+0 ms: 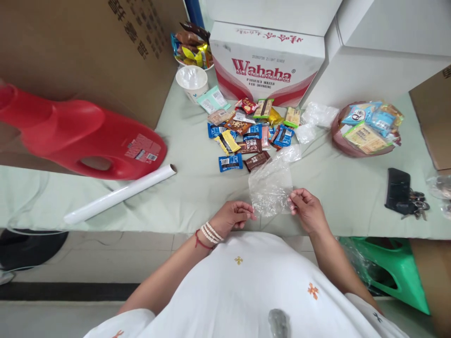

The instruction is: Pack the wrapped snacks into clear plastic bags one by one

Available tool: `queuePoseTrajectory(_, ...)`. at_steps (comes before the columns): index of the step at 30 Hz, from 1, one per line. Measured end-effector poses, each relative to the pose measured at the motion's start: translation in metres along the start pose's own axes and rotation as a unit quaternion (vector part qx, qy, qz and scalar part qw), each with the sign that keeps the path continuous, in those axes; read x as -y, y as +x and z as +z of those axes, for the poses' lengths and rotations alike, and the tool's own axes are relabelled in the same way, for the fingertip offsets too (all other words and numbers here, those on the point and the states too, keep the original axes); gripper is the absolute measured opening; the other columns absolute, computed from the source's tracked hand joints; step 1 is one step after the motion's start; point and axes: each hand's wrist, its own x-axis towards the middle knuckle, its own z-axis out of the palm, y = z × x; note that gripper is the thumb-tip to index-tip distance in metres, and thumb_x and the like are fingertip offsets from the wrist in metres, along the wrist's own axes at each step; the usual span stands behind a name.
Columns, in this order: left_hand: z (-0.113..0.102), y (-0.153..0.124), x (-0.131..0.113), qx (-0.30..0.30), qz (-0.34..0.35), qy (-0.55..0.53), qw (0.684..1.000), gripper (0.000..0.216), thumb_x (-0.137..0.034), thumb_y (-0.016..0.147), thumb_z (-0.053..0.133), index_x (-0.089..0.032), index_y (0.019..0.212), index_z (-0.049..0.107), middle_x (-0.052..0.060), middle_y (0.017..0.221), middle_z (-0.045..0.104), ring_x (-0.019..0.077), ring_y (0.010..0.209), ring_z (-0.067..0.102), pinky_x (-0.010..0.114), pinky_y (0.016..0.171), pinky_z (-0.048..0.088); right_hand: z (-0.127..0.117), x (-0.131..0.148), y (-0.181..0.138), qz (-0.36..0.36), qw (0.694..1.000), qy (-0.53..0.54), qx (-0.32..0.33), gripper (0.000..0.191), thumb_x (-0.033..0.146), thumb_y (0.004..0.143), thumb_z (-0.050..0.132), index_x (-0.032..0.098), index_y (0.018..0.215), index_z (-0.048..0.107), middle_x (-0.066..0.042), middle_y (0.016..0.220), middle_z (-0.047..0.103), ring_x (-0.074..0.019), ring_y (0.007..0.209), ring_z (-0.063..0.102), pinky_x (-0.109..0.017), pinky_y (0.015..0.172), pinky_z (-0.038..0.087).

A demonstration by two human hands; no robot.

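A crumpled clear plastic bag (pixel 270 190) lies spread at the near side of the table. My right hand (pixel 308 209) is closed, pinching the bag's right edge between thumb and fingers. At the lower left corner of the same bag, my left hand (pixel 235 215) is closed too, its fingertips pinched together there. Just beyond the bag is a loose pile of wrapped snacks, among them a dark brown packet (pixel 257 161), a blue packet (pixel 230 163) and a yellow packet (pixel 227 142). More crumpled clear plastic (pixel 320 115) lies right of the pile.
A pink bowl (pixel 347 146) of snacks stands right, with a black case and keys (pixel 405 195) nearer me. Left are a red jug (pixel 95 136) and white roll (pixel 120 195). Behind stand a white cup (pixel 192 83), a snack-filled container (pixel 209 70) and a Wahaha box (pixel 266 61).
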Motion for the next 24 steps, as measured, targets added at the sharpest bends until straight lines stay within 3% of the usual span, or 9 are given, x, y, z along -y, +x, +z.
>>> queuePoseTrajectory(7, 0.007, 0.001, -0.001, -0.012, -0.018, 0.026, 0.999, 0.05, -0.056, 0.066, 0.083, -0.012, 0.087, 0.071, 0.008, 0.074, 0.075, 0.0033, 0.039, 0.039, 0.021, 0.04, 0.017, 0.0, 0.001, -0.005, -0.001, 1.0, 0.016, -0.005, 0.038, 0.048, 0.068, 0.089, 0.021, 0.08, 0.067, 0.002, 0.071, 0.063, -0.0094, 0.053, 0.049, -0.021, 0.043, 0.041)
queuePoseTrajectory(13, 0.012, 0.006, 0.009, -0.008, -0.013, 0.045, 0.999, 0.045, -0.047, 0.057, 0.089, -0.013, 0.076, 0.068, 0.001, 0.059, 0.066, 0.0031, 0.041, 0.033, 0.022, 0.042, 0.016, 0.002, 0.004, -0.007, 0.011, 0.999, 0.032, -0.005, 0.04, 0.048, 0.065, 0.091, 0.021, 0.08, 0.066, 0.002, 0.07, 0.062, -0.0094, 0.054, 0.049, -0.021, 0.044, 0.041)
queuePoseTrajectory(16, 0.013, 0.007, 0.01, 0.0, -0.008, 0.022, 1.0, 0.042, -0.046, 0.06, 0.087, -0.013, 0.074, 0.067, 0.0, 0.059, 0.064, 0.0028, 0.041, 0.033, 0.023, 0.043, 0.015, -0.003, 0.002, -0.006, 0.008, 1.0, -0.013, -0.003, 0.041, 0.054, 0.069, 0.086, 0.021, 0.081, 0.064, 0.001, 0.072, 0.062, -0.0112, 0.056, 0.05, -0.023, 0.046, 0.043)
queuePoseTrajectory(18, 0.013, 0.008, 0.009, -0.002, -0.007, 0.017, 1.0, 0.04, -0.045, 0.06, 0.087, -0.013, 0.074, 0.066, -0.001, 0.058, 0.062, 0.0028, 0.042, 0.033, 0.023, 0.043, 0.015, -0.009, 0.002, -0.008, -0.03, 0.994, -0.108, -0.017, 0.039, 0.056, 0.074, 0.081, 0.022, 0.085, 0.065, -0.001, 0.078, 0.063, -0.0137, 0.059, 0.053, -0.027, 0.05, 0.045)
queuePoseTrajectory(20, 0.013, 0.008, 0.007, -0.005, -0.003, 0.017, 1.0, 0.04, -0.045, 0.061, 0.086, -0.014, 0.075, 0.066, -0.002, 0.058, 0.061, 0.0033, 0.043, 0.034, 0.022, 0.044, 0.016, -0.015, 0.005, -0.015, -0.131, 0.96, -0.238, -0.072, 0.035, 0.053, 0.08, 0.077, 0.023, 0.096, 0.068, -0.006, 0.093, 0.066, -0.0158, 0.063, 0.054, -0.032, 0.058, 0.05)
queuePoseTrajectory(22, 0.015, 0.007, 0.005, -0.007, 0.011, 0.014, 1.0, 0.04, -0.046, 0.061, 0.085, -0.015, 0.076, 0.065, -0.003, 0.06, 0.059, 0.0045, 0.046, 0.038, 0.022, 0.045, 0.02, -0.019, 0.01, -0.027, -0.252, 0.899, -0.339, -0.118, 0.027, 0.045, 0.088, 0.071, 0.025, 0.106, 0.069, -0.008, 0.106, 0.065, -0.0172, 0.068, 0.056, -0.037, 0.07, 0.052)
queuePoseTrajectory(24, 0.018, 0.006, 0.002, -0.007, 0.034, 0.016, 0.999, 0.039, -0.046, 0.061, 0.085, -0.016, 0.076, 0.064, -0.004, 0.061, 0.056, 0.006, 0.05, 0.041, 0.021, 0.047, 0.024, -0.018, 0.014, -0.04, -0.333, 0.858, -0.383, -0.074, 0.02, 0.038, 0.094, 0.066, 0.027, 0.11, 0.069, -0.008, 0.105, 0.066, -0.0189, 0.073, 0.058, -0.037, 0.074, 0.052)
